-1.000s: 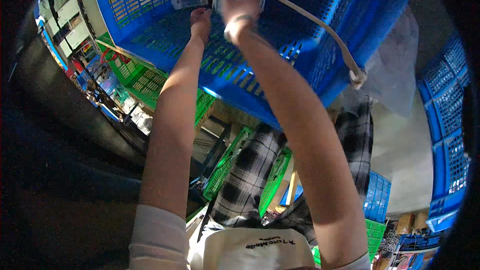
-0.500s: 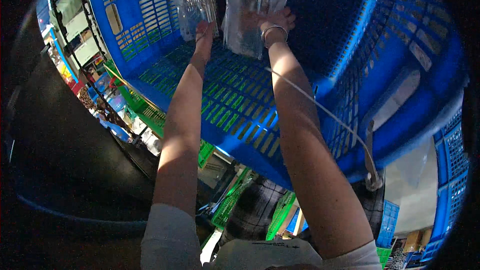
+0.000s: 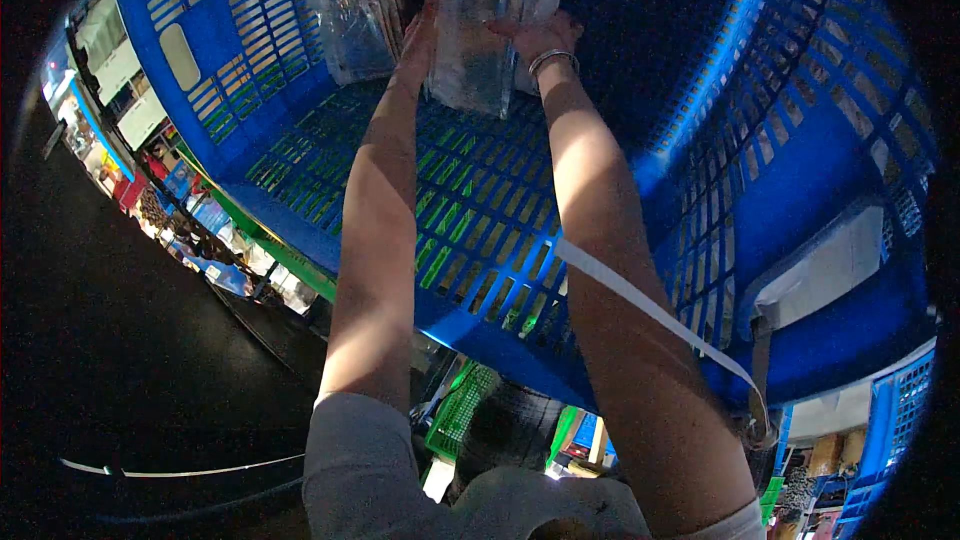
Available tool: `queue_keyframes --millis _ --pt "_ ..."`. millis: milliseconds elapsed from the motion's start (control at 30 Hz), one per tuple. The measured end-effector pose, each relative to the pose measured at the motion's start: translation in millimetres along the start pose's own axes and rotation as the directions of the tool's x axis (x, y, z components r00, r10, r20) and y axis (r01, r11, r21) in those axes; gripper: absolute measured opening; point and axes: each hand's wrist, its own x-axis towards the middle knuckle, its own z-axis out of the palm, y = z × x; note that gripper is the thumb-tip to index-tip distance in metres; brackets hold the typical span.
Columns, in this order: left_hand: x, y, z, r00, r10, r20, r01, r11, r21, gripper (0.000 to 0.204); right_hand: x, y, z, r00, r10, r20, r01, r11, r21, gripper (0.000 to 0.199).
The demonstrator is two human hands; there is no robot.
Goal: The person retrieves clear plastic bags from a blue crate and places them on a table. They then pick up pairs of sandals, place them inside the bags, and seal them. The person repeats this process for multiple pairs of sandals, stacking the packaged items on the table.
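Observation:
Both my arms reach into a large blue slotted plastic crate. Between my hands stands a stack of clear plastic bags, upright against the far part of the crate; their contents cannot be made out. My left hand is closed at the left edge of this stack, its fingertips partly hidden. On the other edge is my right hand, thumb laid across the front of the plastic and fingers curled at the side. A bangle circles my right wrist. Left of my left hand leans another bundle of clear bags with shiny contents.
A pale strap runs over my right forearm to the crate's near right rim. Green crates show below. Further blue crates stand at the right, and cluttered shelves are at the left.
My left hand has moved from beside the left bundle to the edge of the middle stack. The middle stack has shifted slightly left, and the view has tilted with the crate.

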Motion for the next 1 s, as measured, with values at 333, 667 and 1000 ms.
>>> queue_keyframes --millis 333,667,1000 --pt "-52 43 60 0.993 -0.082 0.080 0.021 0.814 0.580 0.071 34 29 -8 0.972 0.105 0.210 -0.222 0.707 0.672 0.050" --pt "-37 30 76 0.994 0.090 -0.065 -0.040 0.835 0.549 0.084 29 43 9 0.995 0.074 0.065 -0.095 0.550 0.830 0.076" --pt "-15 27 74 0.976 -0.214 0.049 0.167 0.867 0.469 0.090 11 33 -18 1.000 -0.009 -0.010 0.014 0.518 0.855 0.083"
